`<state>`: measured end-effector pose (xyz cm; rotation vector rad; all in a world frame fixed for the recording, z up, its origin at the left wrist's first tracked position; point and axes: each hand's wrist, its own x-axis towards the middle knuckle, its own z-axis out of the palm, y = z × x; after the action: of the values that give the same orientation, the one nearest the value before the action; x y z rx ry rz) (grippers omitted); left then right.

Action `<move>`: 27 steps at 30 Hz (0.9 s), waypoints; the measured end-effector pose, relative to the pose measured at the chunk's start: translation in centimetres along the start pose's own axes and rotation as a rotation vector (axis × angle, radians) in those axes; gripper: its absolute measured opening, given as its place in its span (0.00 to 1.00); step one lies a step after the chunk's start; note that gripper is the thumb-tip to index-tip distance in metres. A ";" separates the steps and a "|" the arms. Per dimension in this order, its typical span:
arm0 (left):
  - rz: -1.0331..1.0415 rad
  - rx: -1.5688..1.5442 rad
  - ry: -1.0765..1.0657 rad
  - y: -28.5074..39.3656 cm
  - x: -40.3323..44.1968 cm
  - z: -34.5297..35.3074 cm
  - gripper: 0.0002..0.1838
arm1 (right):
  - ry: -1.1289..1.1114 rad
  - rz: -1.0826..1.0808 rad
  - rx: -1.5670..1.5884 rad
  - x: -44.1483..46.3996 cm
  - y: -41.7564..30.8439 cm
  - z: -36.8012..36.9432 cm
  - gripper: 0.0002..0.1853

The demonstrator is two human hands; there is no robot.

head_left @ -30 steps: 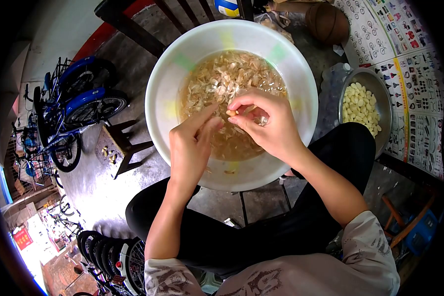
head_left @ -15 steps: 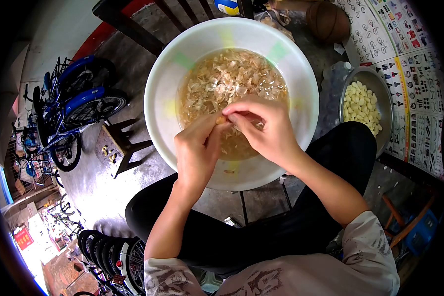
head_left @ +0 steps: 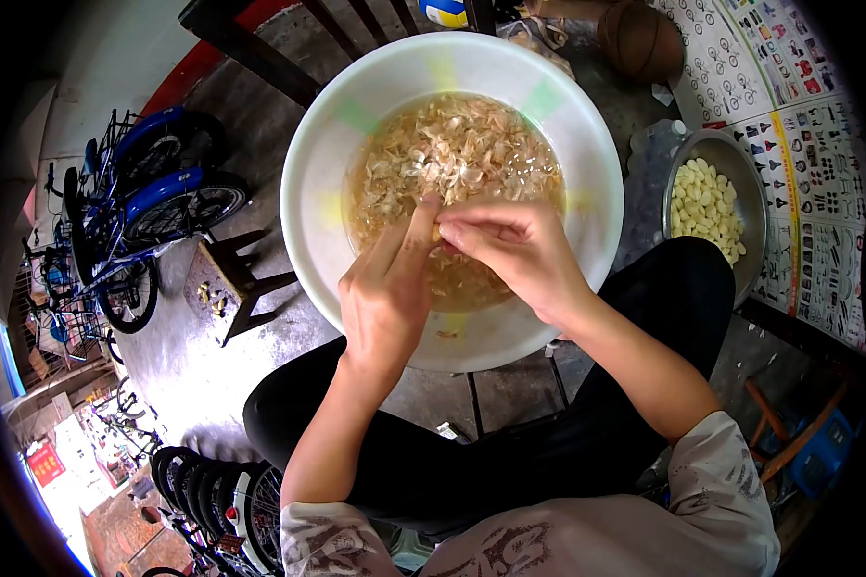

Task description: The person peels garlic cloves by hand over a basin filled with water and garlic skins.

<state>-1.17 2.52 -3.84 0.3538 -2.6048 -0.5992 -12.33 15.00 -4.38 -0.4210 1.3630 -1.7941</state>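
A wide white basin (head_left: 587,125) stands before me, with brownish water and many loose papery skins (head_left: 462,144) floating in it. Over its near half, my left hand (head_left: 390,279) and my right hand (head_left: 515,250) meet at the fingertips. Between them is a small yellowish clove (head_left: 437,233), mostly covered by the fingers. Both hands are closed on it in a pinch. To the right, a metal bowl (head_left: 757,207) holds many pale peeled cloves (head_left: 704,207).
Left of the basin is a small wooden stool (head_left: 231,279) with small pieces on it. Blue bicycles (head_left: 164,192) stand farther left. A dark chair (head_left: 260,58) and a brown ball (head_left: 640,43) are behind the basin. Printed sheets (head_left: 808,163) lie at the right.
My left hand has moved right and now meets my right hand, which has shifted slightly left. The clove, seen at my right fingertips earlier, is now between both hands.
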 end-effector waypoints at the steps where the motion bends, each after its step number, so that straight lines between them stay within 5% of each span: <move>1: 0.035 0.038 0.011 0.0 0.0 0.0 0.31 | 0.001 0.002 0.000 -0.1 0.0 -0.1 0.10; 27: -0.112 -0.067 -0.086 0.8 0.2 -0.1 0.30 | -0.004 0.105 0.163 0.2 0.4 -0.3 0.12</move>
<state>-1.40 3.08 -3.31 0.4648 -2.6526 -0.7537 -12.49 14.96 -4.89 -0.2600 1.2027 -1.8002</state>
